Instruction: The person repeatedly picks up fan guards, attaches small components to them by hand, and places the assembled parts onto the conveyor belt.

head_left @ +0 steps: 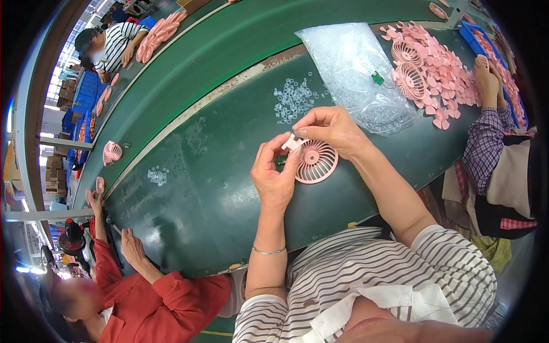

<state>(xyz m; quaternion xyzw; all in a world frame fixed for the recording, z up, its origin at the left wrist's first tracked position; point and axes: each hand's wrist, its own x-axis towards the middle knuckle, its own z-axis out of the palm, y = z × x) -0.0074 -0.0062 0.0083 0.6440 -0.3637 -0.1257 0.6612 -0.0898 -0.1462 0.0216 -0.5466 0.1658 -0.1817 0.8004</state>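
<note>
My left hand (274, 174) is closed round a small pale pink plastic piece (293, 142) with short arms, held between thumb and fingers. At its top, the thumb and forefinger of my right hand (337, 132) are pinched together; what sits in them is too small to make out. Just behind the hands, a round pink fan grille (318, 162) lies on the green table (229, 200), partly covered by my left thumb. A bit of something dark green (281, 160) shows beside my left hand.
Small clear rings (294, 100) lie scattered beyond my hands, with a smaller cluster (158, 176) to the left. A clear plastic bag (349, 63) carries a green circuit board (377, 78). Pink fan blades (452, 74) are heaped at right. Co-workers' hands (132, 250) are at both sides.
</note>
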